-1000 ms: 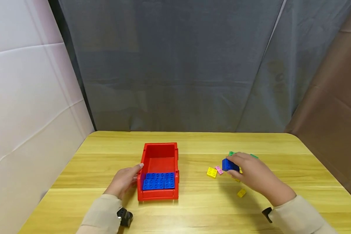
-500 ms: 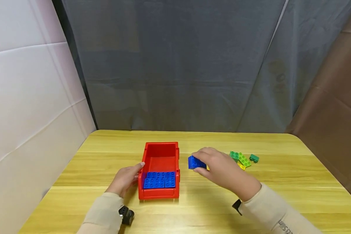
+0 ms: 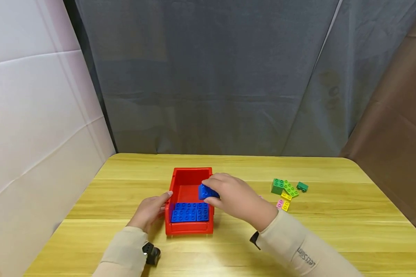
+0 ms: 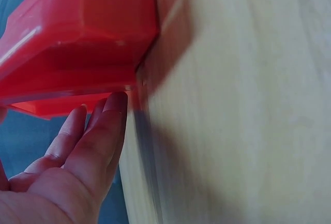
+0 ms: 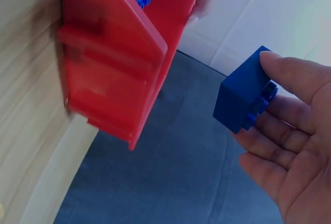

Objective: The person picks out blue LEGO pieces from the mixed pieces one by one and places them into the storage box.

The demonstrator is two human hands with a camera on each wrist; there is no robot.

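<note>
A red plastic bin (image 3: 189, 229) stands on the table, with blue toy bricks (image 3: 184, 216) packed studs up at its near end. My left hand (image 3: 148, 211) holds the bin's left side, thumb at the rim and fingers against the outer wall; the left wrist view shows those fingers (image 4: 95, 151) nearly straight under the rim. Between thumb and fingers my right hand (image 3: 237, 195) pinches another blue brick (image 5: 243, 89), above the bin's right edge. In the right wrist view this brick is tilted, its studs toward the palm, and apart from the bin.
Right of the bin lie loose bricks: a dark green one (image 3: 277, 186), a light green one (image 3: 291, 189), a small green one (image 3: 302, 187), yellow ones (image 3: 286, 197) and a pink one (image 3: 280, 204). My right forearm hides some table. A grey curtain (image 3: 208, 96) hangs behind.
My right hand has carried the blue brick leftward from the loose bricks to above the bin's right edge. The left hand has stayed at the bin.
</note>
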